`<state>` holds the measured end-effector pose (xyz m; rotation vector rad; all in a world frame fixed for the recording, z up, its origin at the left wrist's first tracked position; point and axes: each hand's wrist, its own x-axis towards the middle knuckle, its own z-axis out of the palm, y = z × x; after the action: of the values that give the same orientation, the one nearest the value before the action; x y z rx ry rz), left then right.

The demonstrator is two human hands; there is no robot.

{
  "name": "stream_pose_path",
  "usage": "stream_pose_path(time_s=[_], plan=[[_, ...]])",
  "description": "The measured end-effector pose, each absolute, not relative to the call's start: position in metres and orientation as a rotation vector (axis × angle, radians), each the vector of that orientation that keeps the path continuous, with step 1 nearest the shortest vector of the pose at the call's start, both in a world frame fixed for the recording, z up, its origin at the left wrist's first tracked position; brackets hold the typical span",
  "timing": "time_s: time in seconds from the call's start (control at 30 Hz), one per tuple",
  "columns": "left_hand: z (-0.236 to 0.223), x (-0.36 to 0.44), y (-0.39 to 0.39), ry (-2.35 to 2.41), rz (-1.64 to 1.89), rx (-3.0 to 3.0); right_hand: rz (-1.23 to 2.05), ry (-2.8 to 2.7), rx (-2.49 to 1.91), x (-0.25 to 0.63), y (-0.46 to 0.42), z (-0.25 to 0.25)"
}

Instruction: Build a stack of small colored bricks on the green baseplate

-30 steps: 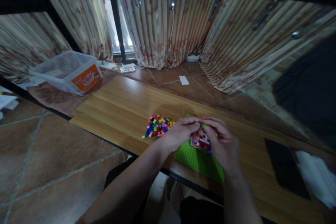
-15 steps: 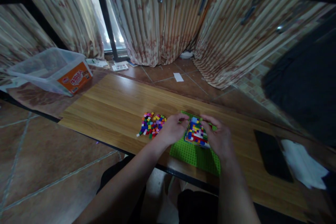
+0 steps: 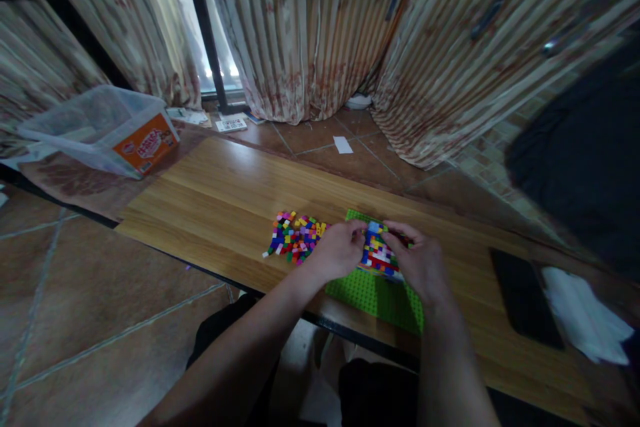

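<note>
A green studded baseplate lies on the wooden table near its front edge. On its far part stands a block of many-coloured small bricks. My left hand is curled against the block's left side. My right hand grips its right side, fingers reaching over the far top edge. A heap of loose coloured bricks lies just left of my left hand.
A dark phone and a white cloth lie on the table at the right. A clear plastic bin with an orange label sits on the floor at far left. Striped curtains hang behind. A dark shape looms at right.
A second ago both hands pinched something together above the block. They have since dropped and parted to either side of the block, which shows between them.
</note>
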<state>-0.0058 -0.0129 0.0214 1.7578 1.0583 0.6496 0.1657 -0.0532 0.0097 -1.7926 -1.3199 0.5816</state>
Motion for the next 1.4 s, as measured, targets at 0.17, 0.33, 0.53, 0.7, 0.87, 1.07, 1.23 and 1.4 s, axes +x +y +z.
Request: stream_pose_path(time_s=[0.17,0.33,0.53,0.7,0.87,1.07,1.23,1.4], plan=[[0.022,-0.007,-0.014,1.027,0.597,1.797,0.634,-1.271,-1.733,0.167,-0.052,0.007],[0.022,-0.008,-0.015,1.016,0.612,1.823,0.789,-1.128,-1.654,0.169,-0.048,0.003],[0.024,-0.008,-0.016,1.008,0.634,1.802,0.94,-0.985,-1.59,0.17,-0.045,0.003],[0.028,-0.009,-0.016,0.992,0.629,1.794,1.018,-0.95,-1.585,0.172,-0.043,0.005],[0.028,-0.008,-0.016,0.991,0.612,1.81,1.045,-0.983,-1.627,0.174,-0.04,0.008],[0.026,-0.017,-0.01,1.005,0.632,1.795,1.066,-1.003,-1.611,0.175,-0.042,0.004],[0.024,-0.044,0.015,1.144,0.818,1.669,0.784,-1.042,-1.678,0.175,-0.047,0.002],[0.02,-0.07,0.038,1.316,1.079,1.386,0.104,-1.063,-1.539,0.139,-0.056,0.025]])
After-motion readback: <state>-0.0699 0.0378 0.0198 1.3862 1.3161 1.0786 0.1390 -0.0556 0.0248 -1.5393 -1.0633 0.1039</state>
